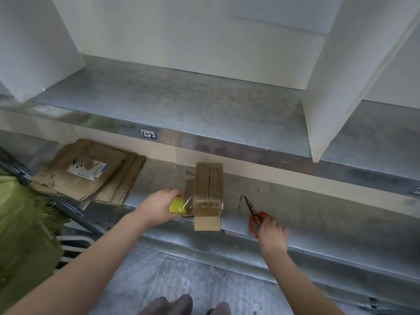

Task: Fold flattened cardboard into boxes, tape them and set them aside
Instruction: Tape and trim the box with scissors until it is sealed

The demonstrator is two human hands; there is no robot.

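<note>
Centrally, box beside left fingers holding tape, right fingers curled on scissors

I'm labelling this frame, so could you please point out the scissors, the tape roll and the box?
scissors [251,208]: head view, on the dark blades near the pivot.
tape roll [177,205]: head view, on its yellow side.
box [208,185]: head view, on the taped top face.

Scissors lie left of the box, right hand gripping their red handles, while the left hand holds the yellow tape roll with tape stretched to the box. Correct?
No: the head view shows the scissors right of the box, not left. The right hand does grip their red handles; the left hand holds the yellow tape roll, tape stretched to the box.
</note>
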